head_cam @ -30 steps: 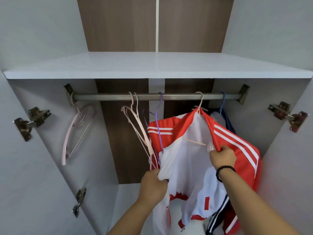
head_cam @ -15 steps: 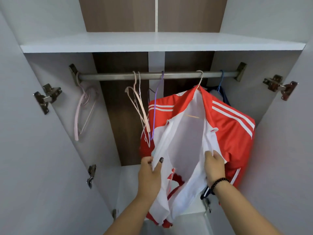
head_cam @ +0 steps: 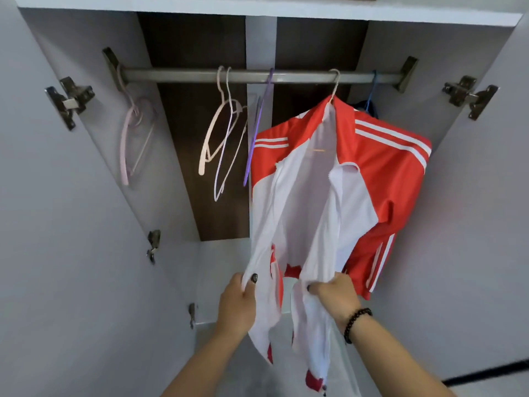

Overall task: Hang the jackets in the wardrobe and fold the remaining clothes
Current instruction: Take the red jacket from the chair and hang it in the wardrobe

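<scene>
A red and white jacket (head_cam: 386, 179) with white shoulder stripes hangs on a pale hanger from the wardrobe rail (head_cam: 183, 75), right of centre, its front open. My left hand (head_cam: 237, 302) grips the lower edge of the jacket's left front panel. My right hand (head_cam: 337, 296), with a dark bead bracelet on the wrist, grips the lower edge of the right front panel. Both panels are pulled down and toward me. A dark garment on a blue hanger (head_cam: 370, 98) hangs behind the jacket, mostly hidden.
Bare pink hangers (head_cam: 220, 133) and a purple hanger (head_cam: 254, 138) hang mid-rail, and another pink hanger (head_cam: 134, 133) hangs at the left end. Both wardrobe doors stand open with metal hinges (head_cam: 70, 98) on each side. A white shelf (head_cam: 257, 7) runs above the rail.
Both hands have slid down the jacket's front edges from chest height to the hem. The view has tilted downward, so the rail and shelf sit higher in the frame.
</scene>
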